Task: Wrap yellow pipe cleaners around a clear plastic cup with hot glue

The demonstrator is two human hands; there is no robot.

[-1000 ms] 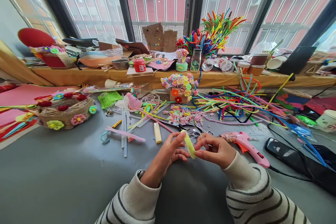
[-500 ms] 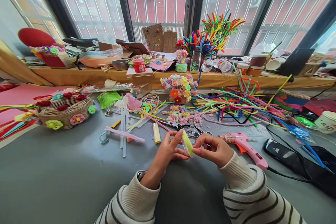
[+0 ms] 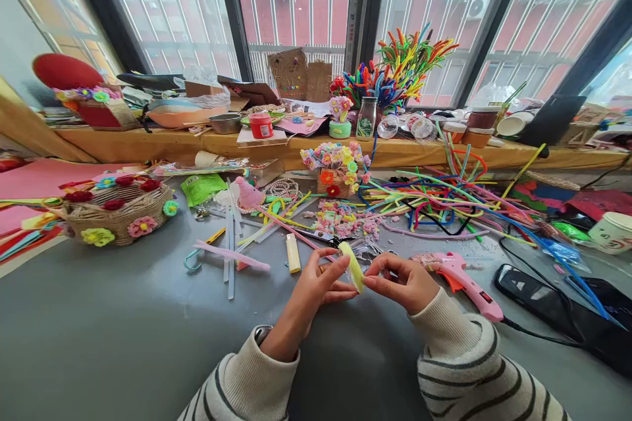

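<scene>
Between my hands is a small clear plastic piece with a fuzzy yellow pipe cleaner strip [image 3: 352, 268] along its edge. My left hand [image 3: 316, 283] grips it from the left, thumb on the near side and fingers behind and below. On the right, my right hand [image 3: 407, 283] pinches the lower end of the yellow strip between thumb and forefinger. Fingers partly hide the plastic, so its full shape does not show. Just behind the hands lie scissors [image 3: 340, 243], and a pale yellow lighter [image 3: 293, 254] is left of them.
A pink glue gun [image 3: 469, 286] lies right of my hands, near a black phone-like device [image 3: 528, 289]. Clear glue sticks [image 3: 230, 263] are at left. Behind are a flower-trimmed woven basket [image 3: 118, 214], loose pipe cleaners [image 3: 434, 200] and a small flower box [image 3: 336, 181].
My left thumb and fingers have shifted slightly along the yellow-edged piece. My right hand keeps its pinch almost in place. The view has moved a little.
</scene>
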